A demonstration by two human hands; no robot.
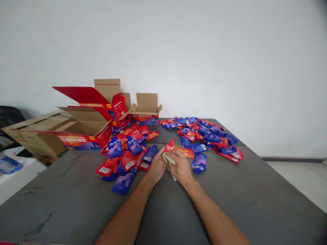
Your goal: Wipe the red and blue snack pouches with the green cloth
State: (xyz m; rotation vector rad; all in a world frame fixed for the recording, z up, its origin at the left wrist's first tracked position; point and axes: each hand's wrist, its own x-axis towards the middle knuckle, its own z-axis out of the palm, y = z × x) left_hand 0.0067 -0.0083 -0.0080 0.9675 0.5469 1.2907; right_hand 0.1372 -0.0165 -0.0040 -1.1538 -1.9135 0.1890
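Note:
My left hand (157, 166) and my right hand (181, 165) meet at the middle of the grey table (76, 190). Both are closed around a red pouch (169, 146) whose top sticks up above my fingers. A pale cloth (168, 160) is bunched between the two hands, under my right fingers. A heap of red and blue pouches (127, 149) lies just left of my left hand. A second heap of pouches (206, 136) spreads to the right and behind my right hand.
Open red cartons (87, 132) and a small open carton (146, 110) stand at the back left of the table. A large brown cardboard box (30, 132) sits at the far left edge. White wall behind; floor (301, 177) drops off to the right.

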